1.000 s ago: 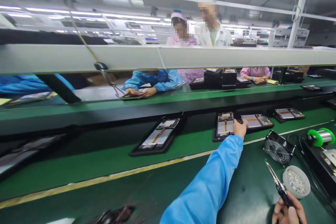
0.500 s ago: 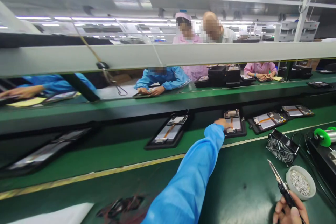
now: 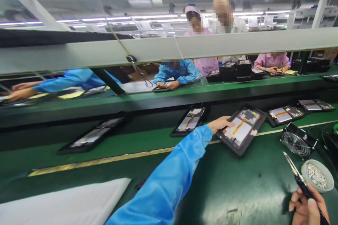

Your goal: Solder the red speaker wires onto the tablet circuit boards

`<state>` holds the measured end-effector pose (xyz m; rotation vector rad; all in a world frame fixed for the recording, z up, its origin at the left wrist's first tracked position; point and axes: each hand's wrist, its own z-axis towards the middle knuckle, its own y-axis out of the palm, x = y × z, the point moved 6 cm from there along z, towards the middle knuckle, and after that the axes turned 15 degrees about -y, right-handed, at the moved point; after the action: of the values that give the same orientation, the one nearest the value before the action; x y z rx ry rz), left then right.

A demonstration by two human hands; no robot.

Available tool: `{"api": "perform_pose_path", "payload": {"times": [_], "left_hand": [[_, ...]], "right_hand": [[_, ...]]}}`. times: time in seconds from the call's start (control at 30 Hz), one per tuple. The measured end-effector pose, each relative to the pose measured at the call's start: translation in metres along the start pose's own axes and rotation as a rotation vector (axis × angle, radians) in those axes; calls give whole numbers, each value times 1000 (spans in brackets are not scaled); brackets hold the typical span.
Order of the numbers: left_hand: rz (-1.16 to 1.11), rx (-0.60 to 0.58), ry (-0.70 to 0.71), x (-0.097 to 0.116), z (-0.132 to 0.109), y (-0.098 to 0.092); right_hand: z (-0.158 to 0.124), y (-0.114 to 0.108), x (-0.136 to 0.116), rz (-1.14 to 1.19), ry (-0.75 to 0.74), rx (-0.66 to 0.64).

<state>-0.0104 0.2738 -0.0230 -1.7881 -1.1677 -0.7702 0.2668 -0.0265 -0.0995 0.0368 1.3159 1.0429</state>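
Observation:
My left hand (image 3: 220,124), in a blue sleeve, grips the left edge of an opened tablet (image 3: 242,130) in a black tray-like frame. The tablet's inside shows a pale battery, an orange ribbon cable and a circuit board. It is tilted over the pale line along the belt's near edge. Low on the right, my right hand (image 3: 308,204) is closed round a soldering iron (image 3: 298,177) with its tip pointing up and left. Right beside the iron stands a white bowl (image 3: 329,182) of small silvery bits.
More opened tablets lie on the green belt, to the left (image 3: 96,133), in the middle (image 3: 190,121) and to the right (image 3: 286,114). A metal-grilled fan (image 3: 298,141) stands right of my tablet. White sheeting (image 3: 68,200) covers the bench at lower left. Co-workers sit across the line.
My left hand has lifted the tablet off the belt and brought it nearer, turning and tilting it. The view has shifted left. My right hand still holds the soldering iron.

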Motion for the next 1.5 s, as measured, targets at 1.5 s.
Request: {"api": "perform_pose_path", "payload": {"times": [1.5], "left_hand": [[484,41,909,-49,-242,67]], "right_hand": [[-43,98,-72,-589,-113,-696]]}}
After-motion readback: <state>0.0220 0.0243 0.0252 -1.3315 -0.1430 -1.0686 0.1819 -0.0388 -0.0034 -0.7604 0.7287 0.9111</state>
